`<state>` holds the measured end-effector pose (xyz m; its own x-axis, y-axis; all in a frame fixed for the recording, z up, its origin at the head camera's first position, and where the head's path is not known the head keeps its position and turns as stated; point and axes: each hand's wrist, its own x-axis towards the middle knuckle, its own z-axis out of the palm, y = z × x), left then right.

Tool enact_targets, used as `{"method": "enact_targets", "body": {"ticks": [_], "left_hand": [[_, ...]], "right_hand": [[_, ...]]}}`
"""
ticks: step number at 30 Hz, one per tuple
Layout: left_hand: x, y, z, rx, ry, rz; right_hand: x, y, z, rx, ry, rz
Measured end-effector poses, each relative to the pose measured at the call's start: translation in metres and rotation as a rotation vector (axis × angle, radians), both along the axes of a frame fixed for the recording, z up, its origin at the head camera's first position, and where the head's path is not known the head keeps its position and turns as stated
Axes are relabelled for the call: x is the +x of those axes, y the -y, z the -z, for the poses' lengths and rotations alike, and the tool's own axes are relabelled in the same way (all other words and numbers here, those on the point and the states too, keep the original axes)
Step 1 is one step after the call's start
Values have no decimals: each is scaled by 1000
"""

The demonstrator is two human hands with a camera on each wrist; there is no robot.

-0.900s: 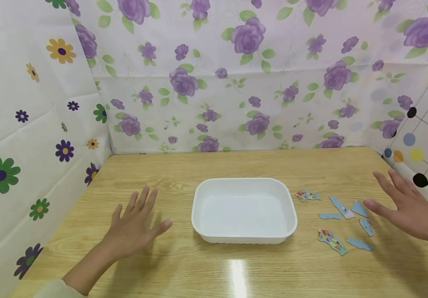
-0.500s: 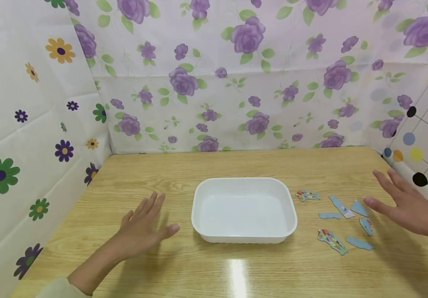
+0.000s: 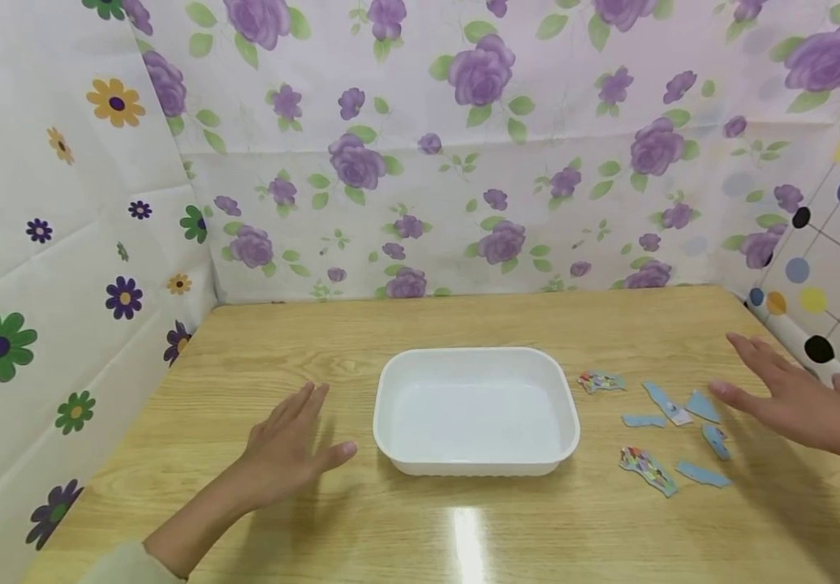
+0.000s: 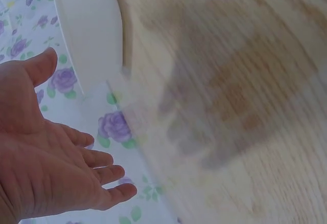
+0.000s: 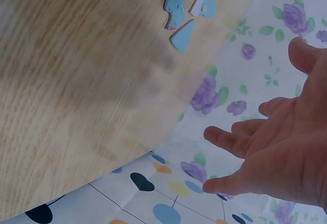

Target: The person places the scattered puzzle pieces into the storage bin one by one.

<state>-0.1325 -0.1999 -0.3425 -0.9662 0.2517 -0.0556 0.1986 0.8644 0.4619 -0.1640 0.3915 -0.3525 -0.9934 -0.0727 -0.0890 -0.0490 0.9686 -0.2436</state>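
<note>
A white rectangular tray (image 3: 476,469) stands on the wooden table, nothing inside it. To its left my left hand (image 3: 284,454) hovers over the wood, fingers straight and thumb pointing at the tray. My right hand (image 3: 799,401) hovers at the right side, fingers spread and holding nothing. Between tray and right hand lie several flat, irregular pieces: two with a multicoloured pattern, a patterned piece (image 3: 600,381) behind and a larger patterned piece (image 3: 648,470) in front. The others are light blue, among them a triangular piece (image 3: 702,406) nearest the right fingertips and a long piece (image 3: 666,402).
Around the wooden tabletop (image 3: 303,341) hang patterned cloths: a purple-flowered cloth (image 3: 390,219) at the back, a daisy cloth (image 3: 76,324) on the left and a dotted cloth (image 3: 836,284) on the right. Light glares off the table in front of the tray.
My left hand has shifted right, closer to the tray, and slightly down in the view. The right hand has barely moved; the tray and pieces lie as before.
</note>
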Motion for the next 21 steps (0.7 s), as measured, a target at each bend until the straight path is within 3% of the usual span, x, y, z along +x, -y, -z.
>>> {"method": "enact_targets", "body": {"ticks": [6, 13, 17, 21], "left_hand": [[-3, -5, 4, 54, 55, -14], [-5, -9, 4, 106, 100, 23], [-7, -10, 4, 153, 121, 49], [-9, -11, 7, 272, 178, 55]], "right_hand": [[-7, 0, -3, -14, 11, -44], [-10, -1, -1, -157, 11, -123], [-13, -3, 1, -196, 28, -116], [-20, -5, 3, -259, 73, -75]]}}
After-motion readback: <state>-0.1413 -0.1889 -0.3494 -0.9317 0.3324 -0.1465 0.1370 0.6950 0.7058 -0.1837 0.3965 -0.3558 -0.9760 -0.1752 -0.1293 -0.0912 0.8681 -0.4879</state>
